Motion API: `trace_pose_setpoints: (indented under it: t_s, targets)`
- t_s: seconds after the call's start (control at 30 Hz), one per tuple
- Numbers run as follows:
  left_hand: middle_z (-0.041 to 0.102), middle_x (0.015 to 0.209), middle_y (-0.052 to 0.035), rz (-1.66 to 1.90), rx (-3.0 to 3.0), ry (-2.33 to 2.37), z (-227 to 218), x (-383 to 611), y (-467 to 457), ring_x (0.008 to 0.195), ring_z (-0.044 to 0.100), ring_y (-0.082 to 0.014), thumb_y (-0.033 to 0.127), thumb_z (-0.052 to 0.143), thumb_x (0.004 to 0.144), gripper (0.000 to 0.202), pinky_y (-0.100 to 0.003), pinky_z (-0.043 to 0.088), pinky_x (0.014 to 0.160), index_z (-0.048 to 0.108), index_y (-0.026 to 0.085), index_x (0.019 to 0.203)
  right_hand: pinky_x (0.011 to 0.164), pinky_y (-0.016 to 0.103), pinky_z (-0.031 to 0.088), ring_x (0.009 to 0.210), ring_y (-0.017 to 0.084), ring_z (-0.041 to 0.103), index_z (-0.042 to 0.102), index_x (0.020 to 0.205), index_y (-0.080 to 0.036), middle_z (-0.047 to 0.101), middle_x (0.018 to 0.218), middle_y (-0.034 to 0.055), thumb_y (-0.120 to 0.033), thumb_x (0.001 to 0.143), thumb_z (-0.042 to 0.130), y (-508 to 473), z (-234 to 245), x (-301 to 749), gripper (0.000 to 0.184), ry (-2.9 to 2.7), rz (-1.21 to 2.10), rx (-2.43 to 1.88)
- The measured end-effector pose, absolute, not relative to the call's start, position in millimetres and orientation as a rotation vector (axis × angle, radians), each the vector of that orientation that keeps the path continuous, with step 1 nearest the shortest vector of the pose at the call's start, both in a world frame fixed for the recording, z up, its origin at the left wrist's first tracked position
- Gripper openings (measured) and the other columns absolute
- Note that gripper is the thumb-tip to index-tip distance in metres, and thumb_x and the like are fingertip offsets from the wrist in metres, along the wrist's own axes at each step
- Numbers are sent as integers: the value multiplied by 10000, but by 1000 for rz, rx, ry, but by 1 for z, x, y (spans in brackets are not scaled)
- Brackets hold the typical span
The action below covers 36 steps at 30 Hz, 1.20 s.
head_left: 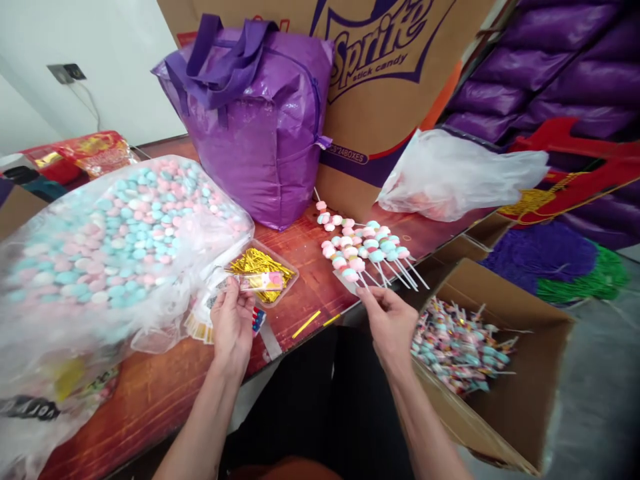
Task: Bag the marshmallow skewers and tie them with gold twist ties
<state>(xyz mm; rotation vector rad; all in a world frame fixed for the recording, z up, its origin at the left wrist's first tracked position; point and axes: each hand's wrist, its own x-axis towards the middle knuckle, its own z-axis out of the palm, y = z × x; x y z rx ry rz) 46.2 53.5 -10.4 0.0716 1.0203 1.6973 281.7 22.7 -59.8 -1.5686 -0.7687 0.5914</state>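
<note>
My left hand (pixel 233 323) pinches a small clear printed wrapper (pixel 267 281), pink and yellow at its far end. Under the wrapper is a clear plastic tray (pixel 295 277) of gold twist ties (pixel 257 260). A stack of flat printed wrappers (pixel 200 323) lies beside that hand. At the table's front edge, my right hand (pixel 389 321) has its thumb and fingers closed on the white stick of a marshmallow skewer (pixel 351 273). That skewer is at the near end of a pile of pink, white and blue marshmallow skewers (pixel 375 243), sticks pointing towards me.
A large clear bag of loose marshmallows (pixel 130 227) covers the table's left. Behind stand a purple zip bag (pixel 245 133) and a big carton (pixel 370 127). An open cardboard box (pixel 543 347) with wrapped skewers is at right. Two gold ties (pixel 307 325) lie near the edge.
</note>
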Motion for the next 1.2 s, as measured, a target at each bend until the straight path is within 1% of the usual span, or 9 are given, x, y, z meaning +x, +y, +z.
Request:
trace_pose_setpoints:
  t_s: [0.1,0.2,0.3,0.43,0.6,0.73,0.8,0.97,1.2]
  targets:
    - [677,696,27,1720,61,1011,-14,44,54,583,604,-57,260,855,712,250,-175,479,577,650,132,776,473,244,341,494,92,439,730,709,-145,579,563,-23,-410,617,853,10,-56,263,306,-568,866,-1424]
    - [671,695,30,1739,31,1022,-16,39,54,600,612,-60,244,832,742,221,-180,478,596,641,137,771,408,202,268,468,50,377,721,657,-127,539,548,-31,-344,513,917,3,-54,251,325,-402,1109,-1311]
    - [673,705,23,1746,8,1033,-18,35,55,610,616,-61,222,793,788,179,-181,476,604,637,135,775,357,175,221,420,17,315,655,603,-138,512,540,-50,-283,495,929,-2,-54,245,328,-216,1287,-1212]
    - [662,682,27,1749,-10,1051,-20,32,55,583,601,-57,218,774,809,175,-180,468,595,627,137,761,319,140,216,382,-7,264,581,588,-154,481,516,-78,-223,488,934,-9,-53,237,374,-17,1436,-1109]
    - [665,673,33,1770,-35,1095,-20,32,56,566,592,-53,237,805,777,213,-181,463,589,614,145,754,317,117,239,388,-15,267,595,601,-143,463,515,-87,-229,468,954,-24,-55,227,392,70,1446,-1029]
    - [673,685,36,1791,10,1098,-20,33,55,575,603,-55,249,829,744,258,-184,466,585,593,146,734,332,113,247,394,-14,302,646,641,-125,479,522,-75,-262,473,962,-36,-60,226,383,15,1337,-1101]
    - [674,692,39,1798,45,1090,-21,34,54,592,615,-60,268,855,706,299,-188,472,592,582,148,725,339,117,242,398,-13,303,641,627,-125,479,522,-71,-269,476,965,-41,-61,227,385,-4,1339,-1116]
    - [687,733,33,1770,96,1077,-23,35,51,623,634,-71,310,888,646,347,-193,475,594,604,151,766,362,134,225,416,-3,283,594,561,-136,436,508,-72,-289,532,950,-45,-54,225,389,-70,1428,-1073]
    - [690,715,29,1701,135,1054,-23,35,48,583,620,-66,310,896,633,352,-189,480,570,620,148,778,395,162,203,446,15,275,647,576,-141,410,508,-65,-316,571,931,-39,-43,214,333,-228,1385,-1123]
